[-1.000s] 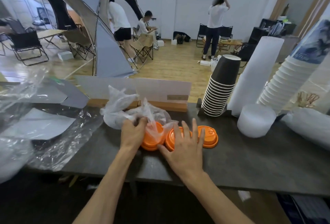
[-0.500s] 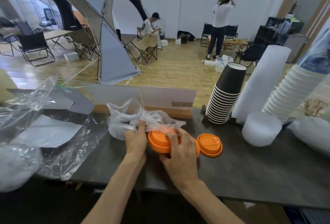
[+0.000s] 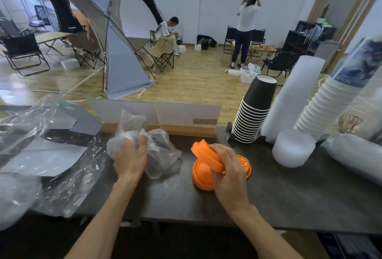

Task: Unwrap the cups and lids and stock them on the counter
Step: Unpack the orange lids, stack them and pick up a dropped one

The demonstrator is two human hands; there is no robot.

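Observation:
My right hand (image 3: 229, 174) grips a tilted orange lid (image 3: 203, 153) above other orange lids (image 3: 201, 176) lying on the dark counter (image 3: 289, 196). One flat orange lid (image 3: 245, 165) shows just behind my fingers. My left hand (image 3: 130, 160) clutches a crumpled clear plastic wrapper (image 3: 159, 153) to the left of the lids. At the back right, a stack of black cups (image 3: 254, 114) stands upside down, beside a tall white sleeve of cups (image 3: 293, 97) and a leaning stack of white cups (image 3: 330, 103).
A short stack of white lids (image 3: 293, 148) sits right of the orange lids, with a wrapped white sleeve (image 3: 355, 159) lying beyond. Loose clear plastic (image 3: 51, 176) and grey sheets (image 3: 41, 157) cover the counter's left. A low card sign (image 3: 186, 116) lines the back edge.
My left hand has pulled the wrapper off to the left. My right hand has carried the orange lids right and lifted one, tilting it over those near the lone lid.

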